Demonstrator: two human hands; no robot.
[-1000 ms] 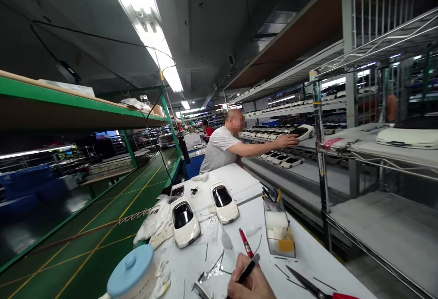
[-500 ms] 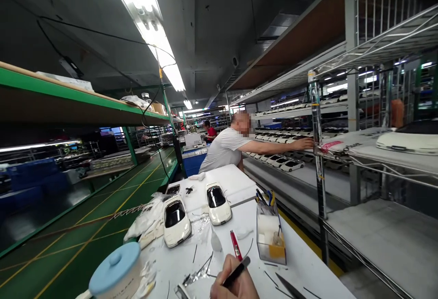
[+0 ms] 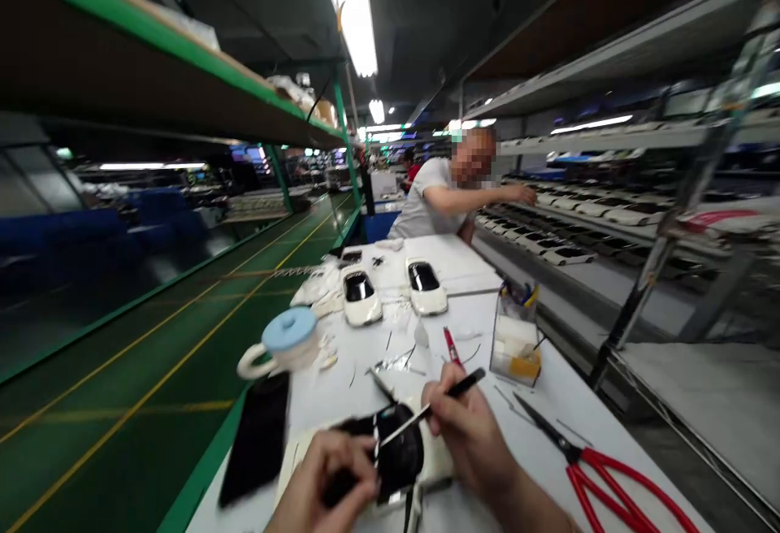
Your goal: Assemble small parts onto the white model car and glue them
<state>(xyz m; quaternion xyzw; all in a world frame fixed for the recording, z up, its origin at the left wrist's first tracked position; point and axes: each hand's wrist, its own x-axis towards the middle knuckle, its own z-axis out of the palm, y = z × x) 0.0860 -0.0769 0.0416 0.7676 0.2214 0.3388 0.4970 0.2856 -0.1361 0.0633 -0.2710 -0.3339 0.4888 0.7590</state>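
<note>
My left hand (image 3: pixel 326 480) grips a white model car with a black roof (image 3: pixel 399 460) at the near edge of the white table (image 3: pixel 548 419). My right hand (image 3: pixel 472 435) holds a thin black-handled tool (image 3: pixel 442 399) like a pen, its metal tip resting on the car's roof. The picture is blurred by motion, so fine detail on the car is unclear.
Two more white model cars (image 3: pixel 361 301) (image 3: pixel 426 289) stand farther along the table. A mug with a blue lid (image 3: pixel 283 342), a black phone (image 3: pixel 259 435), a clear box of tools (image 3: pixel 517 342), a red pen (image 3: pixel 452 346) and red scissors (image 3: pixel 600 468) lie around. A person (image 3: pixel 442 192) reaches into the shelves (image 3: pixel 615 216) on the right.
The view has tilted down. My left hand and the car it holds have come into sight, and the tool tip now rests on the car. The person's arm has drawn back.
</note>
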